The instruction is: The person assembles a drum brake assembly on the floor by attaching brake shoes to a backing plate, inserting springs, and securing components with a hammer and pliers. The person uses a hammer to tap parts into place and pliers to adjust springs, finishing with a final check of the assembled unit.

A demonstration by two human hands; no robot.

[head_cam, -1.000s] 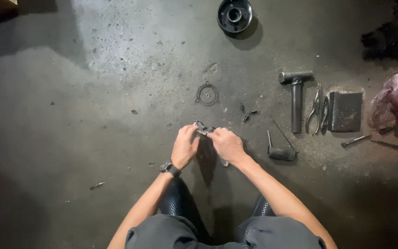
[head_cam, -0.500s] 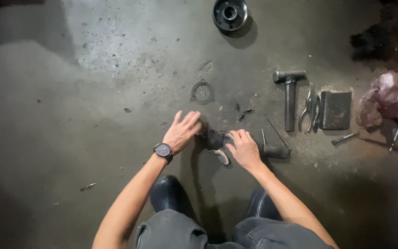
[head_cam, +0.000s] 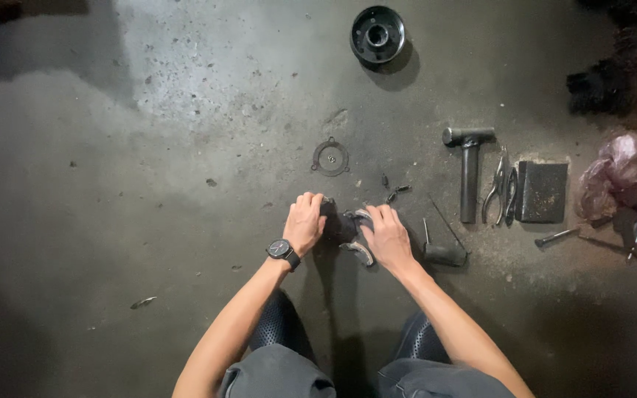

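Floor: bare stained concrete, grit-specked, dark at the edges. Left hand, watch at the wrist, and right hand: both curled on small dark curved metal parts on the floor between them; exact grip unclear. Ring gasket, round black housing, hammer, pliers, dark block, pink bag. Right-edge tools cut off.

dim overall | bright patch upper left | dark corners | body shadow below | sharp
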